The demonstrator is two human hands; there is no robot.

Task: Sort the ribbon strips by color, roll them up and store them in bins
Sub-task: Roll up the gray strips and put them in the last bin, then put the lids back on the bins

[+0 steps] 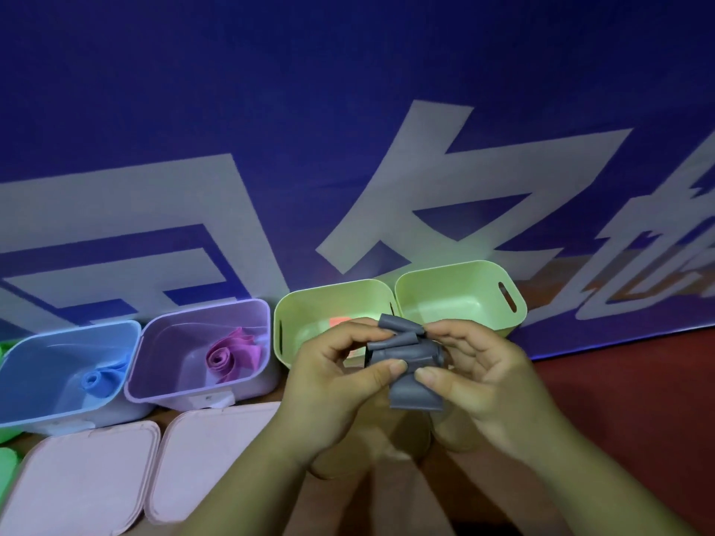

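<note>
Filling the far side: a blue banner [348, 110] with large white characters, standing as backdrop behind the row of bins. Dark red table surface [638, 400] shows at the right, below the banner's edge.

Two pink lids [77, 485] [216, 458] lie flat side by side, near left, just in front of the bins.

Bins in a row along the far edge, left to right:
- blue bin [77, 326], farthest left
- purple bin [201, 305], touching or just beside the blue one
- left green bin [329, 286], partly hidden by the hands
- right green bin [456, 288], slotted handle on its right wall, pressed against its twin

Left hand [332, 384] and right hand [487, 377] are raised together, centre, in front of the green bins. Both are curled and pinch the grey ribbon strip [406, 353], thumbs nearly meeting on its near face. The strip is bunched into loose folds at the top, with a flat tail hanging below the thumbs.

Magenta ribbon roll [228, 353] sits inside the purple bin. Blue ribbon roll [96, 381] sits inside the blue bin. An orange patch [340, 322] shows in the left green bin, too hidden to identify. A green shape [5, 462] is cut off at the left edge.
</note>
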